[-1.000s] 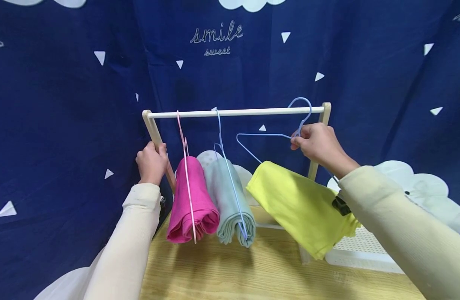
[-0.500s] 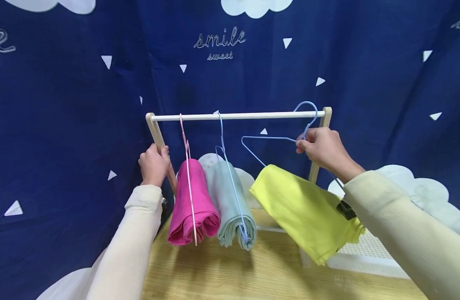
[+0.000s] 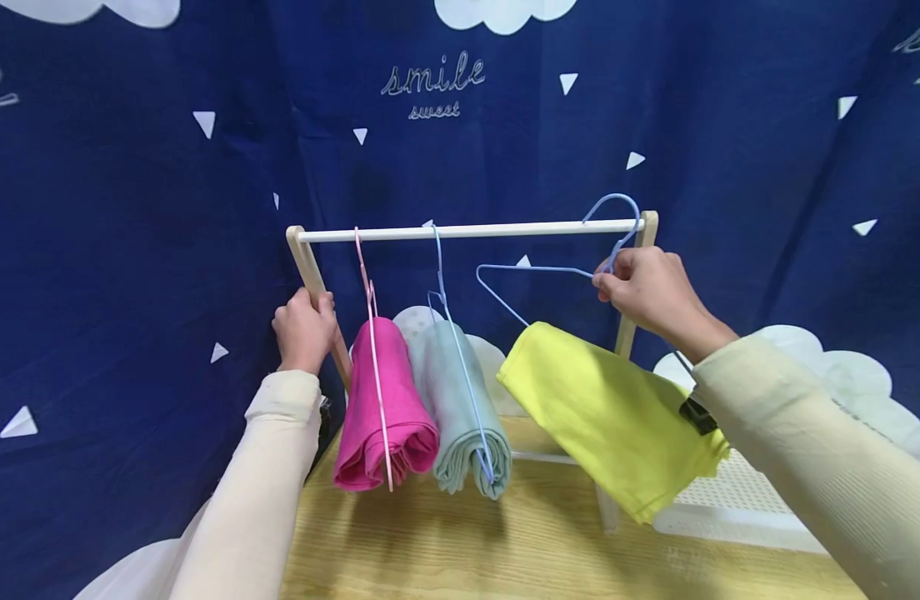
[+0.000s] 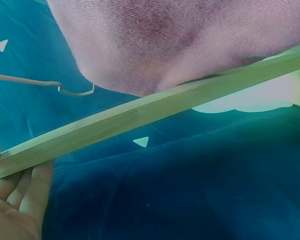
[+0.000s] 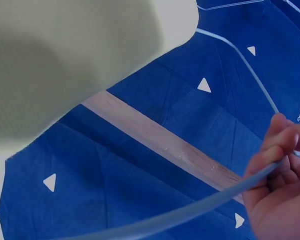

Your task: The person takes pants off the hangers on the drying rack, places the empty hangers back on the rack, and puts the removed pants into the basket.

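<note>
In the head view my left hand (image 3: 304,331) grips the left wooden post (image 3: 307,262) of a small clothes rack; the left wrist view has fingers around that post (image 4: 139,112). My right hand (image 3: 655,292) pinches the neck of a blue hanger (image 3: 535,268) near the right post. A yellow cloth (image 3: 602,408) is draped over this hanger and slants down to the right. The hook arches above the white rail (image 3: 505,231); whether it rests there I cannot tell. In the right wrist view, thumb and fingers pinch the hanger wire (image 5: 205,205).
A pink hanger with a magenta cloth (image 3: 385,400) and a blue hanger with a pale green cloth (image 3: 460,400) hang from the rail's left half. Behind the yellow cloth is a white perforated basket (image 3: 737,500) on the wooden table (image 3: 460,558). A navy curtain (image 3: 505,150) backs everything.
My right hand has moved slightly right along the rail with the blue hanger and yellow cloth, bringing the hook closer to the right post. The left hand keeps its hold on the left post.
</note>
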A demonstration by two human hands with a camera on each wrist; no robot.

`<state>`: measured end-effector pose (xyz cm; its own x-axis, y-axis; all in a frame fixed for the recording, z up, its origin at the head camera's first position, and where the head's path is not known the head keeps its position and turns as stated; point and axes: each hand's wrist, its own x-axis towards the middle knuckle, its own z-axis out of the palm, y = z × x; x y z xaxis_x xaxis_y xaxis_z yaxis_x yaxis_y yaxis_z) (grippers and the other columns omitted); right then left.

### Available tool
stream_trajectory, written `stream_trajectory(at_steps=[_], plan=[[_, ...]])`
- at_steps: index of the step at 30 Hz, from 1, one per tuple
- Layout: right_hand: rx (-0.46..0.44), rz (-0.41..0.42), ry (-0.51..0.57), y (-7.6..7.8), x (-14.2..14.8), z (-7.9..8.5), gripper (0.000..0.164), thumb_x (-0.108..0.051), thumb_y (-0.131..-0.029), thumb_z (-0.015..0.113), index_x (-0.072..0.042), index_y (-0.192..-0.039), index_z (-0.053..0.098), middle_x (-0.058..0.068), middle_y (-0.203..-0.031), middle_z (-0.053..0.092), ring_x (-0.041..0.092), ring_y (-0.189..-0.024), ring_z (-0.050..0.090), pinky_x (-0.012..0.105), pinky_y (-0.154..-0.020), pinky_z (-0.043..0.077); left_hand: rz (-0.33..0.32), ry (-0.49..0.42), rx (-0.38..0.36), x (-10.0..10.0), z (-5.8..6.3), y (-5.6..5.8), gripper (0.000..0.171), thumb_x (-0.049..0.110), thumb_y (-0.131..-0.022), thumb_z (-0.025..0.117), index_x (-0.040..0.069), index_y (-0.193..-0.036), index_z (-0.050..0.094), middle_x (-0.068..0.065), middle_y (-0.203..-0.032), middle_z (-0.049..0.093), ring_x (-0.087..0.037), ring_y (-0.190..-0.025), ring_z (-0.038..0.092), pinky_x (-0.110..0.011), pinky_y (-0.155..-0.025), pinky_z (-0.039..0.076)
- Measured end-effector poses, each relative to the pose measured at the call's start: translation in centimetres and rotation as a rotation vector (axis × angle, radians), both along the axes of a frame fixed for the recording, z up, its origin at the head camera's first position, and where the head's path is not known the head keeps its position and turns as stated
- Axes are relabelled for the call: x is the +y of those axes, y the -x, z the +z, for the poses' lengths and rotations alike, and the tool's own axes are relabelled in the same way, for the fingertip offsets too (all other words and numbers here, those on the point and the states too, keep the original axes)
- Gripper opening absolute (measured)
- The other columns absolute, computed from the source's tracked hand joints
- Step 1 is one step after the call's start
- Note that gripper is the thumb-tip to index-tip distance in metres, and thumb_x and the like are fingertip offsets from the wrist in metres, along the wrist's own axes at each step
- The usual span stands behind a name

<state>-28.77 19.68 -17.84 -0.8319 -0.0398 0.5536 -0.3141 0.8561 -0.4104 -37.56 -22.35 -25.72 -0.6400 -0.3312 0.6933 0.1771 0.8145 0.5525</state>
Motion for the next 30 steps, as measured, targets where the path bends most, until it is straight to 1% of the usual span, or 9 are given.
stream_trajectory(at_steps=[3, 8, 11, 15, 18, 23, 30], plan=[[-0.030, -0.004, -0.002, -0.2, 0.0, 0.0, 0.026, -0.021, -0.093, 0.063, -0.003, -0.076, 0.071, 0.015, -0.089, 0.075, 0.023, -0.073, 0.061, 0.030, -0.054, 0.040, -0.002, -0.002, -0.003, 0.0, 0.0, -0.1, 0.033, 0.026, -0.099, 0.053, -0.005, -0.099, 0.067, -0.029, -0.096, 0.071, -0.053, -0.098, 0.063, -0.059, -0.091, 0.046], [-0.081, 0.019, -0.002, -0.4, 0.4, -0.2, 0.026, -0.022, -0.094, 0.063, -0.004, -0.078, 0.071, 0.014, -0.097, 0.075, 0.024, -0.081, 0.060, 0.030, -0.055, 0.040, 0.001, -0.006, -0.008, -0.1, -0.2, -0.1, 0.033, 0.026, -0.099, 0.053, -0.004, -0.099, 0.067, -0.028, -0.097, 0.072, -0.053, -0.100, 0.062, -0.059, -0.092, 0.045], [-0.088, 0.045, -0.012, -0.5, 0.8, -0.4, 0.029, -0.023, -0.096, 0.061, -0.005, -0.075, 0.070, 0.014, -0.100, 0.075, 0.022, -0.079, 0.058, 0.029, -0.055, 0.038, 0.007, -0.001, -0.003, -0.1, -0.3, 0.0, 0.032, 0.025, -0.098, 0.054, -0.004, -0.098, 0.067, -0.028, -0.097, 0.072, -0.054, -0.099, 0.062, -0.060, -0.091, 0.045], [-0.110, 0.067, -0.017, -0.7, 1.3, -0.5, 0.035, -0.024, -0.099, 0.058, -0.005, -0.071, 0.067, 0.015, -0.103, 0.074, 0.019, -0.072, 0.053, 0.029, -0.053, 0.036, 0.007, 0.007, 0.008, 0.0, -0.2, 0.1, 0.033, 0.025, -0.098, 0.053, -0.005, -0.097, 0.067, -0.029, -0.096, 0.071, -0.055, -0.098, 0.062, -0.061, -0.090, 0.045], [-0.124, 0.078, -0.031, -0.9, 1.6, -0.6, 0.038, -0.026, -0.100, 0.056, -0.005, -0.070, 0.063, 0.015, -0.104, 0.073, 0.019, -0.068, 0.049, 0.029, -0.054, 0.035, 0.002, 0.008, 0.013, 0.0, -0.2, 0.1, 0.033, 0.025, -0.098, 0.053, -0.005, -0.097, 0.067, -0.029, -0.096, 0.071, -0.055, -0.098, 0.062, -0.061, -0.090, 0.045], [-0.157, 0.103, -0.048, -1.3, 1.6, -0.5, 0.036, -0.023, -0.101, 0.057, -0.003, -0.071, 0.060, 0.015, -0.105, 0.072, 0.020, -0.071, 0.051, 0.029, -0.055, 0.034, -0.004, 0.008, 0.019, 0.0, 0.0, 0.1, 0.033, 0.025, -0.099, 0.053, -0.005, -0.098, 0.067, -0.029, -0.096, 0.071, -0.055, -0.098, 0.062, -0.061, -0.091, 0.045], [-0.236, 0.137, -0.096, -1.8, 1.5, -0.4, 0.031, -0.020, -0.100, 0.058, -0.005, -0.073, 0.062, 0.014, -0.102, 0.073, 0.017, -0.071, 0.055, 0.027, -0.055, 0.037, -0.005, 0.006, 0.024, 0.2, 0.1, -0.1, 0.033, 0.024, -0.098, 0.054, -0.006, -0.098, 0.067, -0.030, -0.096, 0.071, -0.056, -0.099, 0.062, -0.062, -0.091, 0.045]])
